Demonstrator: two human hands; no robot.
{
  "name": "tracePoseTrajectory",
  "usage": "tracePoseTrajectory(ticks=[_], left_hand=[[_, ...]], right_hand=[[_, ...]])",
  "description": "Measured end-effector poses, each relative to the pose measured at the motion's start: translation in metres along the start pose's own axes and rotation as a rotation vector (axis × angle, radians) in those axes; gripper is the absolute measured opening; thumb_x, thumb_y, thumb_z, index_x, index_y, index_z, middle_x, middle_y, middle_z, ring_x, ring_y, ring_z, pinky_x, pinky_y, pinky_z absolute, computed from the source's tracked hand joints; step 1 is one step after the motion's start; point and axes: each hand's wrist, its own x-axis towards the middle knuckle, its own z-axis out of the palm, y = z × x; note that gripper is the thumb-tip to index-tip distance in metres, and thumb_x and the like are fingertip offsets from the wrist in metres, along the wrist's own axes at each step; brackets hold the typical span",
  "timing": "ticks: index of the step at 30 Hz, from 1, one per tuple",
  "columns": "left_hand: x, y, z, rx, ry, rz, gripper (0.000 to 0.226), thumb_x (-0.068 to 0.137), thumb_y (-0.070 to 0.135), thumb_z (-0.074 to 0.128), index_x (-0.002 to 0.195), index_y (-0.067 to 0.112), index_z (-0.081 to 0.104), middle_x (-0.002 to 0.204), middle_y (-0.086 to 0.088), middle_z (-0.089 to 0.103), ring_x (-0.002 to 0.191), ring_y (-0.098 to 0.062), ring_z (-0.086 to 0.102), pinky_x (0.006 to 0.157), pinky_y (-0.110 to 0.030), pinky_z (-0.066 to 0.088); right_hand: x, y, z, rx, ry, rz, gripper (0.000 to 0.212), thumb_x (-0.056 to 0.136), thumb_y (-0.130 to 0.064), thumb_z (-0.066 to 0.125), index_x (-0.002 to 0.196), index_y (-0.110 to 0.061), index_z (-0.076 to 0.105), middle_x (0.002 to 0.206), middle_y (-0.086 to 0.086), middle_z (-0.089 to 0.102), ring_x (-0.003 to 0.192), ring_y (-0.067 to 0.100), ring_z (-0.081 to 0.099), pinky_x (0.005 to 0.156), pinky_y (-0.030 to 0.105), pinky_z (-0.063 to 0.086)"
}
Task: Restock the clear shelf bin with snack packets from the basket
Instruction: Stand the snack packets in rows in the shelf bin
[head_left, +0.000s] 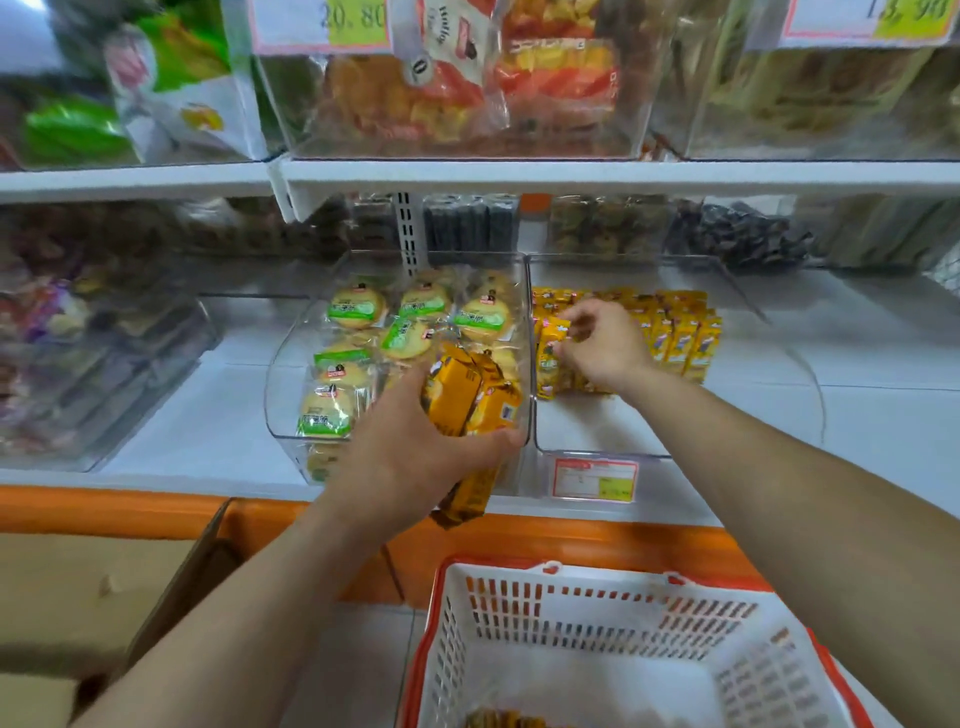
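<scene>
left hand: grips yellow packets, frame centre
right hand: pinches one packet in bin, right of centre
basket: lower right

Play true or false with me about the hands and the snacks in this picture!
1. The left hand holds a bunch of yellow packets. True.
2. The right hand is down in the basket. False: it is up in the clear bin, pinching a single yellow packet.
3. The bin next door holds round cakes with green labels. True.
4. The basket is full to the top. False: only a few packets show at its bottom.
</scene>
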Motion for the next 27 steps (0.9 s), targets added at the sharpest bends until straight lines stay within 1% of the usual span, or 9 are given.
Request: tracePoseTrajectory(ticks=[4,7,9,12,16,19,22,25,27], left_hand=[[0.004,-0.003,0.002,-0.012,-0.007,-0.008,0.068,0.054,0.060,0.088,0.113,0.042,0.059,0.093,0.021,0.074,0.084,-0.001,0.073,0.078,-0.032,0.062],[0.007,-0.002,0.003,-0.044,-0.024,-0.020,0.059,0.062,0.050,0.091,0.111,0.041,0.059,0.092,0.021,0.074,0.081,0.000,0.073,0.070,-0.025,0.060],[0.007,0.000,0.004,-0.073,-0.030,-0.027,0.054,0.063,0.048,0.090,0.106,0.039,0.059,0.089,0.023,0.073,0.077,0.003,0.072,0.063,-0.019,0.058],[0.007,0.004,0.008,-0.123,-0.025,-0.056,0.058,0.064,0.048,0.090,0.111,0.038,0.058,0.089,0.016,0.074,0.079,-0.002,0.073,0.061,-0.019,0.058],[0.004,0.013,0.018,-0.225,-0.043,-0.088,0.051,0.068,0.044,0.089,0.108,0.033,0.060,0.082,0.019,0.074,0.069,0.003,0.072,0.048,-0.013,0.052],[0.000,0.018,0.029,-0.274,-0.040,-0.128,0.049,0.068,0.046,0.089,0.107,0.031,0.063,0.089,0.007,0.077,0.074,-0.008,0.076,0.058,-0.026,0.061],[-0.007,0.024,0.046,-0.317,-0.073,-0.154,0.049,0.068,0.048,0.091,0.106,0.031,0.066,0.095,0.002,0.078,0.086,-0.021,0.077,0.074,-0.042,0.064],[-0.017,0.032,0.063,-0.361,-0.096,-0.141,0.033,0.073,0.043,0.089,0.096,0.025,0.073,0.090,0.000,0.080,0.082,-0.022,0.078,0.071,-0.039,0.064],[-0.021,0.037,0.068,-0.403,-0.090,-0.144,0.029,0.077,0.043,0.086,0.096,0.023,0.076,0.090,-0.003,0.080,0.082,-0.024,0.078,0.071,-0.038,0.064]], right_hand=[[0.005,0.007,0.011,-0.117,0.016,-0.031,0.031,0.076,-0.016,0.085,0.103,-0.018,0.070,0.078,-0.007,0.061,0.074,0.012,0.059,0.066,0.023,0.042],[0.006,0.008,0.012,-0.120,0.022,-0.026,0.029,0.078,-0.013,0.082,0.099,-0.018,0.063,0.068,-0.008,0.063,0.066,0.005,0.059,0.056,0.018,0.037],[0.003,0.006,0.007,-0.122,-0.012,-0.001,0.035,0.080,-0.011,0.080,0.111,-0.013,0.062,0.074,-0.001,0.069,0.077,0.012,0.067,0.060,0.018,0.039],[-0.011,-0.004,-0.009,-0.143,-0.059,0.021,0.049,0.081,-0.021,0.080,0.125,-0.014,0.058,0.091,0.002,0.072,0.088,0.018,0.067,0.068,0.024,0.044],[-0.061,-0.024,-0.044,-0.009,-0.016,-0.059,0.025,0.084,-0.019,0.074,0.108,-0.022,0.065,0.091,-0.005,0.070,0.082,0.013,0.066,0.073,0.030,0.051],[-0.120,-0.035,-0.070,0.251,-0.183,-0.068,0.019,0.086,-0.016,0.071,0.096,-0.031,0.068,0.086,-0.005,0.070,0.077,0.017,0.071,0.066,0.035,0.055],[-0.171,-0.044,-0.083,0.412,-0.388,-0.059,0.028,0.085,-0.026,0.076,0.106,-0.039,0.064,0.095,-0.006,0.071,0.080,0.020,0.074,0.066,0.034,0.060],[-0.187,-0.051,-0.081,0.460,-0.350,-0.014,0.042,0.077,-0.031,0.082,0.112,-0.031,0.058,0.094,-0.007,0.067,0.082,0.018,0.073,0.064,0.032,0.060],[-0.187,-0.053,-0.082,0.486,-0.324,0.021,0.044,0.077,-0.024,0.083,0.113,-0.026,0.059,0.091,-0.004,0.069,0.080,0.017,0.074,0.064,0.030,0.059]])
